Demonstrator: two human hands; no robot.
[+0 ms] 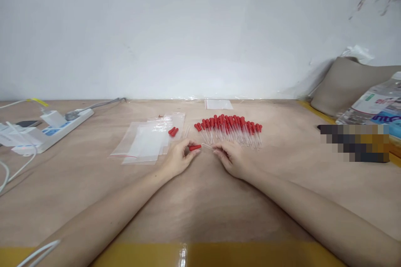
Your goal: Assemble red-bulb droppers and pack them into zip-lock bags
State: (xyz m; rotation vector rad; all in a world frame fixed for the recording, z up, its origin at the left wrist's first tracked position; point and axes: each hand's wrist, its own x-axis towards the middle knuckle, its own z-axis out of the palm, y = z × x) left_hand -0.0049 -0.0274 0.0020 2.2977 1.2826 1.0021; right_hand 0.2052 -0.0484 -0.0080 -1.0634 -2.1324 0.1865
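Observation:
Between the fingers of my left hand [180, 157] is a red rubber dropper bulb [194, 147], lying sideways with its narrow end to the right. My right hand [231, 157] pinches a thin clear glass tube [207, 146], whose tip points left at the bulb; a small gap seems to part them. Just beyond my hands lies a fanned row of droppers [230, 127] with red bulbs and clear stems. Two loose red bulbs [173, 132] rest on clear zip bags [144, 142] left of the row. A few bare glass tubes [186, 132] lie beside them.
At the left stands a white power strip [67, 131] with chargers and cables. A small white bag [218, 104] lies by the wall. To the right are a large plastic bottle [369, 100], a grey-brown rolled sheet [338, 85] and a blurred-out dark object [354, 142].

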